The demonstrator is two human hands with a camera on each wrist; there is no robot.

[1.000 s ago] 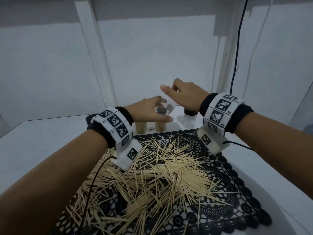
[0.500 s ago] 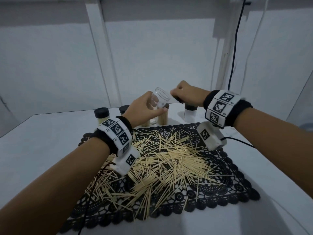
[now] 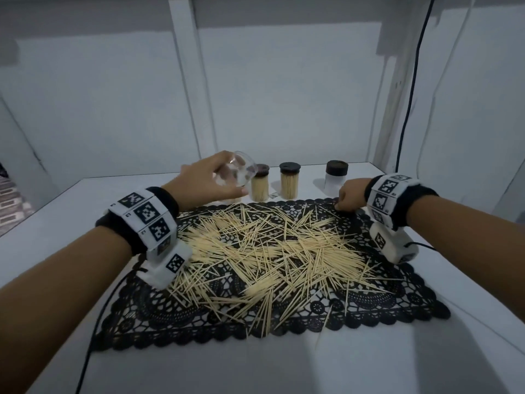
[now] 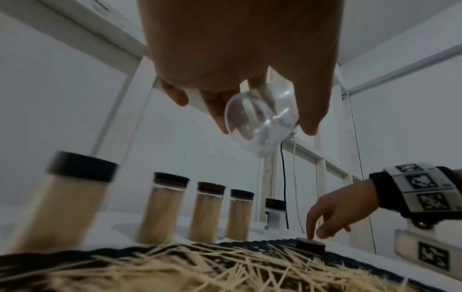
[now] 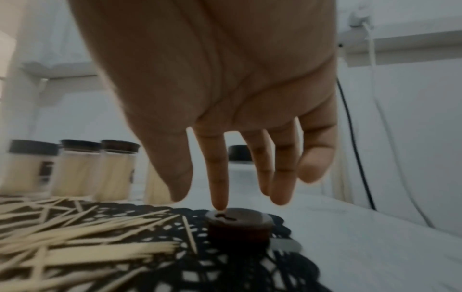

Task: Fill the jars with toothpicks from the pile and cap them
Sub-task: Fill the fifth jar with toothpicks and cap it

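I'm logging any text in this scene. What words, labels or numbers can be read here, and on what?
No readable words anywhere.
Wristbands: black-and-white square marker codes; tiny characters beside them, too small to read.
Filled jars: dark label patch, too blurred to read.
Capped white jar: small dark label, unreadable.

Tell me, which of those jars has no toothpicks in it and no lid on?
The clear jar held tilted in the left hand. The toothpick jars standing behind the mat are capped. Its likely cap lies under the right hand's fingers.
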